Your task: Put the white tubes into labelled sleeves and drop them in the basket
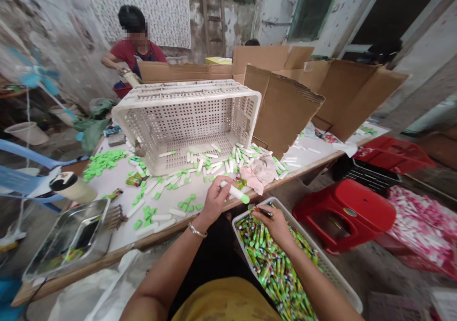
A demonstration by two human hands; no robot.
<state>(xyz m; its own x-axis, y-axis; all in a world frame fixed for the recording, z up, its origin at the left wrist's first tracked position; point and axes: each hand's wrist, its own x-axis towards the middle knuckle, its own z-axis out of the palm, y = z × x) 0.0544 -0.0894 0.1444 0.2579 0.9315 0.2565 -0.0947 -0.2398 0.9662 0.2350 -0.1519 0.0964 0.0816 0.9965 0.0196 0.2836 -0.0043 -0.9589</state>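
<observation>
My left hand is closed around a white tube with a green cap, its capped end pointing to the right over the table's edge. My right hand is closed above the basket of wrapped tubes. A thin, dark, partly coloured piece shows at its fingertips; its kind cannot be made out. Many plain white tubes with green caps lie in front of and inside the white crate, which is tipped on its side. A pinkish cloth lies beside my left hand.
Loose green caps are heaped at the table's left. A metal tray sits at the near left corner. Cardboard panels stand behind the crate. A red stool is to the right. Across the table, a person works.
</observation>
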